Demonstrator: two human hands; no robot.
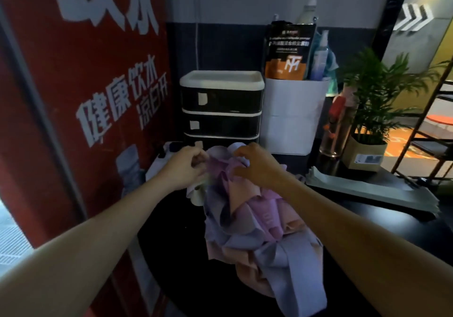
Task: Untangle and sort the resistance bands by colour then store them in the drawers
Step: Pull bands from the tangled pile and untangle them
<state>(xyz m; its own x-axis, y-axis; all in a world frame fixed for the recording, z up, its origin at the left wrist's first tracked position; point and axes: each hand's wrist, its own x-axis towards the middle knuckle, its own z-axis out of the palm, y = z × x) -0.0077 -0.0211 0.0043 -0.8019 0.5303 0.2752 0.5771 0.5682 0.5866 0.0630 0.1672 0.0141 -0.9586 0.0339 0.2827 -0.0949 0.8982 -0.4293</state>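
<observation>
A tangled heap of resistance bands (255,221) in lilac, pink, peach and grey-blue lies on the black counter (367,221). My left hand (188,167) grips the far top of the heap, fingers curled round a lilac band. My right hand (255,163) pinches another fold of band right beside it. Behind the heap stands a small drawer unit (221,106) with a white frame and three dark drawers, all closed.
A red water dispenser panel (81,96) walls off the left. A white bin (294,116) holding bottles and a dark bag stands right of the drawers. A potted plant (370,125), a bottle (335,130) and a stack of grey sheets (382,189) occupy the right.
</observation>
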